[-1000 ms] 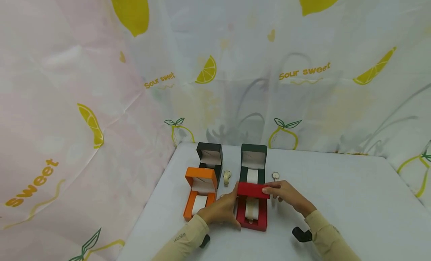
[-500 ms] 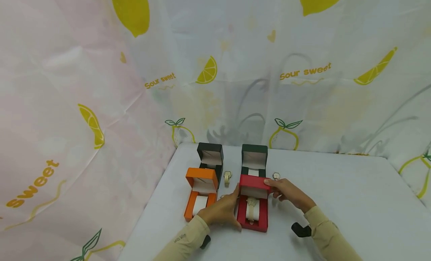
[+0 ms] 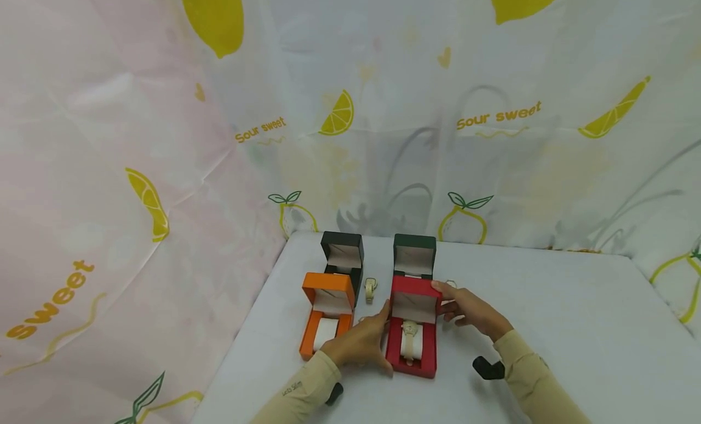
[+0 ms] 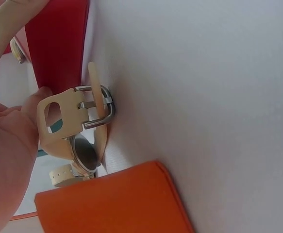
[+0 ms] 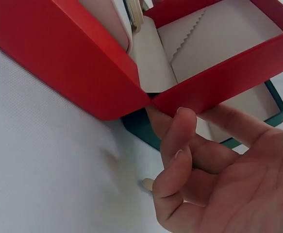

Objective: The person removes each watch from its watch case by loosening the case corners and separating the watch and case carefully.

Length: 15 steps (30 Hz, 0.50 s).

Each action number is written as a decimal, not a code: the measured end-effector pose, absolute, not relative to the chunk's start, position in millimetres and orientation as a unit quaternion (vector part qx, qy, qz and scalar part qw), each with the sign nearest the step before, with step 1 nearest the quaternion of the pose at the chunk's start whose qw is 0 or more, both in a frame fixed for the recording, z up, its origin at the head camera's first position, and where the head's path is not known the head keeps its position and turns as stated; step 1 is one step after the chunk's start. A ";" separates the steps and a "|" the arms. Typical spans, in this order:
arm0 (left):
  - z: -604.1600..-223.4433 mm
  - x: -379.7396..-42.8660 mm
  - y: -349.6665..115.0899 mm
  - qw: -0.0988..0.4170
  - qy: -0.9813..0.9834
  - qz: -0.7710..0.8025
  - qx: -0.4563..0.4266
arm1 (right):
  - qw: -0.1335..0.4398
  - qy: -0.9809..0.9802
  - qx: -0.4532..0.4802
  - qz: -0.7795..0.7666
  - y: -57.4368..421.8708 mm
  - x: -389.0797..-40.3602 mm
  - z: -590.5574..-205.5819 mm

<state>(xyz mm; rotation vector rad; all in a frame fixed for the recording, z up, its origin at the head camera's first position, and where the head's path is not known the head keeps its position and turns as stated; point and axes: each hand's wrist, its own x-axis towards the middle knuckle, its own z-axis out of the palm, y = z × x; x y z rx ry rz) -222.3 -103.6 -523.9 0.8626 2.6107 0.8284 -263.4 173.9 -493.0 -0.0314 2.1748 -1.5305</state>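
A red watch box (image 3: 429, 366) stands with its lid (image 3: 415, 285) raised. Inside, a watch with a beige strap (image 3: 409, 339) is wrapped round a white cushion. My left hand (image 3: 361, 341) holds the box along its left side, thumb at the front corner and fingers toward the hinge. In the left wrist view, a fingertip presses the red side wall (image 4: 58, 48). My right hand (image 3: 472, 312) grips the lid at its right edge, one fingertip on the top corner. Beneath the lid, in the right wrist view, other fingers (image 5: 173, 182) curl.
An open orange watch box (image 3: 328, 284) with a white cushion stands left. Behind are a black watch box (image 3: 342, 241) and a green one (image 3: 414, 244), both open. Beige watches (image 3: 370, 289) lie between the boxes; another watch (image 3: 451, 283) is partly behind my right hand.
My right hand has swung the red lid up and back, so its pale lining and the watch inside now show fully. The left hand has stayed at the box's side.
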 end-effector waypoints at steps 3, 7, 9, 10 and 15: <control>-523.1 -221.1 -103.0 0.143 0.902 0.287 0.288 | 0.242 0.790 -0.005 -0.563 174.1 -264.0 -492.3; -523.4 -220.2 -102.5 0.148 0.903 0.288 0.281 | 0.244 0.788 -0.004 -0.565 173.9 -263.8 -492.3; -523.4 -220.3 -102.6 0.147 0.904 0.286 0.281 | 0.243 0.788 -0.004 -0.566 173.6 -263.6 -492.5; -523.5 -220.6 -102.6 0.147 0.904 0.286 0.282 | 0.242 0.788 -0.003 -0.567 173.4 -263.6 -492.4; -524.0 -222.5 -103.0 0.143 0.901 0.289 0.289 | 0.241 0.788 -0.001 -0.567 173.2 -264.0 -492.5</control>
